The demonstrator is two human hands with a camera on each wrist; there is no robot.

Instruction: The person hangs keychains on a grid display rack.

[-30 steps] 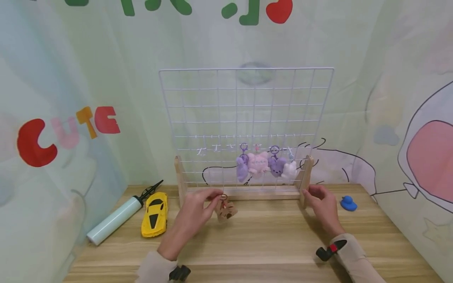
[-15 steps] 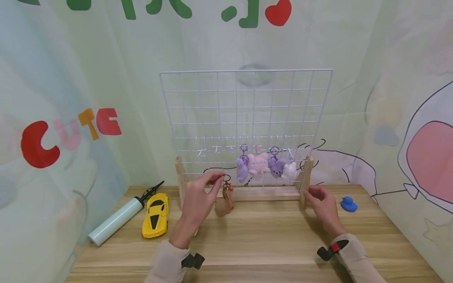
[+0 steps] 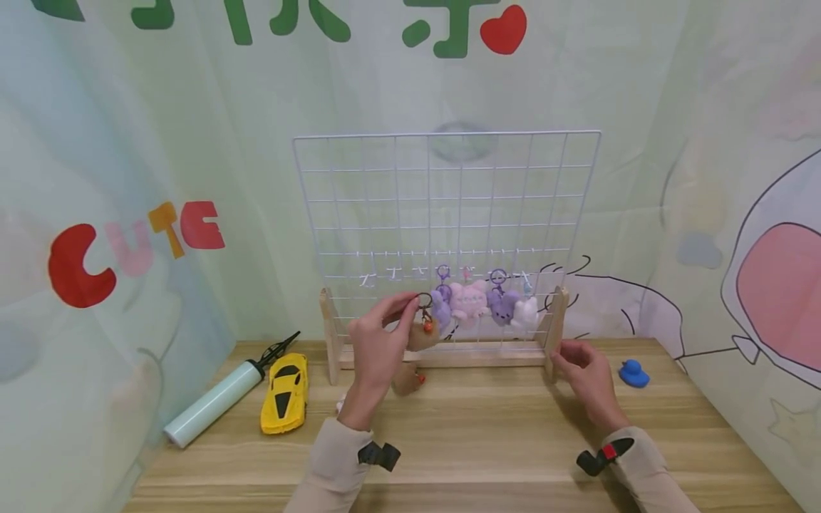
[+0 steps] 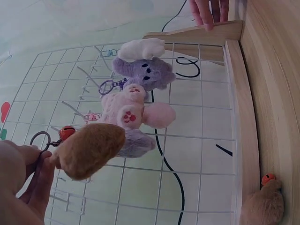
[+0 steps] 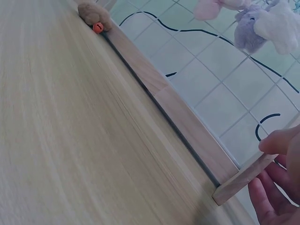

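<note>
Brown plush hangs just past the left fingers (image 4: 40,185), where I have the left hand (image 3: 378,345) pinching the ring (image 4: 40,139) of a brown charm (image 4: 91,152) in front of the mesh (image 3: 447,133), a red bell (image 4: 67,132) by its clasp. I can see that ring on no hook, so I judge this one lifted but not yet hung. Beyond it, four are up in a row: a purple charm (image 3: 440,308), a pink charm (image 3: 470,301), a second purple one (image 3: 503,308) and a white charm (image 3: 527,312). Three hooks (image 3: 394,273) to their left look bare, so I'd call the row a little over half filled. A second brown charm (image 3: 406,379) lies on the counter (image 3: 487,442) by the base rail (image 3: 474,356); I'd guess it is still to hang. A pale thing (image 3: 341,404) beside the left sleeve (image 3: 333,456) is too hidden to name. As for pose, the left hand reaches forward, raised off the counter, its back towards my head view. The right hand (image 3: 586,374) sits low, thumb and fingers gripping the right post (image 3: 556,324), probably for steadiness.
</note>
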